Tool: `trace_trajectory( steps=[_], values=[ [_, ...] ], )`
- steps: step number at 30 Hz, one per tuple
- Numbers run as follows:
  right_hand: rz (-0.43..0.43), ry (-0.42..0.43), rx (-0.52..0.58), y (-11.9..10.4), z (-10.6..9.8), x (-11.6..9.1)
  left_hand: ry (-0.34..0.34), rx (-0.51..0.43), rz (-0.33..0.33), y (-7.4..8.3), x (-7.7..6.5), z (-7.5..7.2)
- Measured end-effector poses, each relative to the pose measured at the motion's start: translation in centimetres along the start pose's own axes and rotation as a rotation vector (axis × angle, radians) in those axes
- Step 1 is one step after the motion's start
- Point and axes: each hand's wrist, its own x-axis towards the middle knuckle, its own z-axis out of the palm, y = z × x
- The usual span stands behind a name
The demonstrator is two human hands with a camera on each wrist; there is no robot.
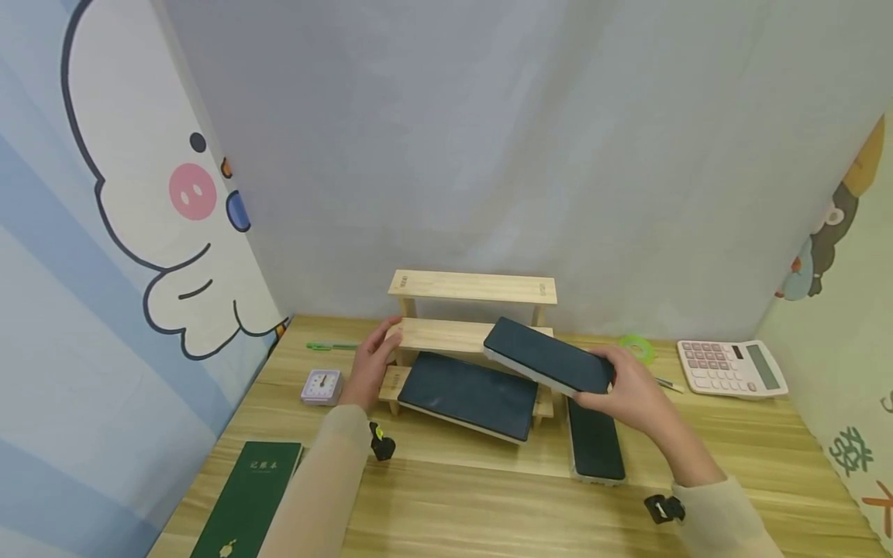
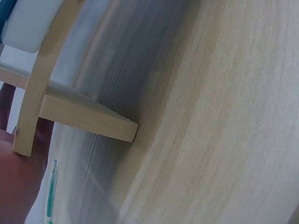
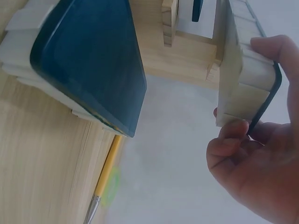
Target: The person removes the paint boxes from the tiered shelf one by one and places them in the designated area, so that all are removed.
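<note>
A pale wooden three-step shelf [image 1: 446, 335] stands against the back curtain. My left hand [image 1: 370, 368] holds the left end of its middle step; the left wrist view shows the palm [image 2: 21, 182] close against the wood. With thumb and fingers my right hand [image 1: 631, 391] pinches the right end of a dark teal-topped slab [image 1: 547, 356] with white, ridged sides. This slab is tilted, its left end overlapping the middle step in the head view. A second slab [image 1: 467, 394] lies slanted on the lowest step, its front corner jutting out. The third slab [image 1: 596, 438] lies on the table right of the shelf.
Left of the shelf are a small lilac clock [image 1: 322, 386], a green pen [image 1: 331, 346] and a dark green book [image 1: 247, 496]. To the right lie a green tape ring [image 1: 645, 350], a brush [image 3: 108, 163] and a pale pink calculator [image 1: 732, 368]. Curtains border the table.
</note>
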Motion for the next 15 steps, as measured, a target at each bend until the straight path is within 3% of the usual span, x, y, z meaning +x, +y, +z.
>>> trace_trajectory(
  steps=[15],
  values=[
    [0.065,-0.008,-0.073,0.8,-0.7,-2.1,-0.005,-0.006,0.013,-0.1,0.1,0.0]
  ],
)
